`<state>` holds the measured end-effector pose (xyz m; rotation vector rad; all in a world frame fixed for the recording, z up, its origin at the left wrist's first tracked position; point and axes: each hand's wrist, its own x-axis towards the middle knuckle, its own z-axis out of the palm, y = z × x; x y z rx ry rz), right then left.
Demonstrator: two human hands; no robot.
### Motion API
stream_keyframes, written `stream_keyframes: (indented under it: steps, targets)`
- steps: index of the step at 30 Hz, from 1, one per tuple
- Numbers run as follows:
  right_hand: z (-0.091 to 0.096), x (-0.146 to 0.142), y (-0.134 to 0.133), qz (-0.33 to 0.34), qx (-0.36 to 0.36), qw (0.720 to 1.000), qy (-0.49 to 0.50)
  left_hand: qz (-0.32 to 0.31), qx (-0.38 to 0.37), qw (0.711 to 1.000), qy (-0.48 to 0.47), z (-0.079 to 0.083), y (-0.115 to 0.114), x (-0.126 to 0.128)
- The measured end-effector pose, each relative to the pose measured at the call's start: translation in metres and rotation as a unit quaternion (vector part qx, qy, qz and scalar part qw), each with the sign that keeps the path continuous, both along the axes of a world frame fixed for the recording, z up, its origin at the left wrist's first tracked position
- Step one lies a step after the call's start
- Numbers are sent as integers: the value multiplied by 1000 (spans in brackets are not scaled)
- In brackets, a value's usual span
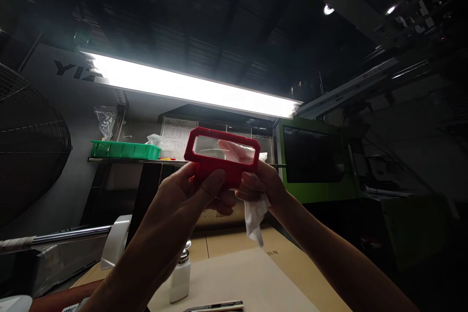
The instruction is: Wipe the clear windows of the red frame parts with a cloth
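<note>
A green machine (318, 194) stands at the right, a round fan (31, 146) at the left, and a lit tube lamp (193, 85) stretches across between them. A green tray (126, 150) sits lower, on the left. The left hand (186, 200) pinches the red frame (223, 168) by its lower part, thumb in front, raised just below the lamp in view. The right hand (270, 183) curls round a white cloth (255, 219), its fingers showing through the frame's clear window. A white bottle (180, 280) stands below the left hand.

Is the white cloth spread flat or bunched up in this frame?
Bunched up: the white cloth is gathered in the right hand, and a creased end hangs loose below that hand.
</note>
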<state>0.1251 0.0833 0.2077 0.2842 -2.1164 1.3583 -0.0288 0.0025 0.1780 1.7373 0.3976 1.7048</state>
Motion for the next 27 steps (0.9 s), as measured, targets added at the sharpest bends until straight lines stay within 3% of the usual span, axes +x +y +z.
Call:
stream_keyframes:
  steps: [13,21,27]
  targets:
    - [2,-9,4,16,3,1000,-9,-12,2,1000,6,-5,0,0]
    - [-18,-5,8,-43,-29,997,59,11,5,1000,0,-3,3,-4]
    - [-22,-5,2,-84,-57,992,71,10,24,1000,-13,-1,6,-3]
